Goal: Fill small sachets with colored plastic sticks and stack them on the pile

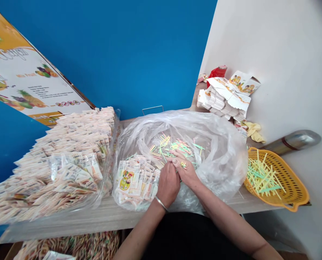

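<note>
The right grip point(189, 174) was closed round a small bunch of thin sticks point(183, 165), and the left grip point(169, 182) was bent up against it, though I could not tell if it pinched anything. More loose sticks point(180, 146) lay at twelve o'clock from both grips, with the clear bag point(223, 155) bunched round them, and flat packets point(128, 177) sat at nine o'clock. A snug but soft squeeze looked best, to hold the bunch straight without bending it.
</note>
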Available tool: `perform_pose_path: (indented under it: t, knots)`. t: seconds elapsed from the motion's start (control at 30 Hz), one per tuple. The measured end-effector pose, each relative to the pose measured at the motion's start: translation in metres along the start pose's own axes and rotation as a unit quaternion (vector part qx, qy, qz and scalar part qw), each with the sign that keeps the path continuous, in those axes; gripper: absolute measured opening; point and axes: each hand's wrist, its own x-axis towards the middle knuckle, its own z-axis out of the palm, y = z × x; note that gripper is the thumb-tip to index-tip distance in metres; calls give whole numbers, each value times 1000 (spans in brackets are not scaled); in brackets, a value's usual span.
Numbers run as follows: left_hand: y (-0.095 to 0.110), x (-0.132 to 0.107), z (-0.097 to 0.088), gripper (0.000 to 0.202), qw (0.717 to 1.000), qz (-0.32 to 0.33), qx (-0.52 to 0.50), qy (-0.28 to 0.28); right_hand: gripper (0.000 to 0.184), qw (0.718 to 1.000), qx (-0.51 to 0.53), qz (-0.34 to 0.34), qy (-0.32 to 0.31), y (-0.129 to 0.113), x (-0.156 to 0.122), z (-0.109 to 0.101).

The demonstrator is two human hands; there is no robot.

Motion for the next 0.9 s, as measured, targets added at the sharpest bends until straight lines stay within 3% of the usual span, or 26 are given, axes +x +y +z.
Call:
perform_pose_path:
  t: [0.07,0.13,0.27,0.4,0.47,0.6,0.73,0.83,0.9]
  knots:
    - [-4,-7,-12,17,988,2,154,-8,40,999,-31,-13,26,3,-1,-4]
    - [-10,-13,-21,22,958,2,286,-29,42,999,-24,7,26,5,-4,-5]
    - [-23,-17,-24,37,921,-6,386,-58,41,997,-13,57,43,12,-8,-3]
    - [-31,-15,-19,19,931,-4,357,-69,40,989,-54,89,107,23,-3,-9]
    - [-32,-16,-19,12,938,5,338,-71,38,984,-95,102,107,28,6,-14]
    - [-30,-16,-26,8,963,10,264,-58,27,972,-215,90,15,32,35,-7]
    - [-30,-15,-32,20,990,9,137,-25,12,928,-349,103,-82,33,63,28]
    - [-32,-13,-34,23,993,7,120,-17,10,918,-363,111,-112,39,74,47]
    - [-34,-12,-36,24,993,6,114,-13,10,922,-352,111,-114,44,78,46]
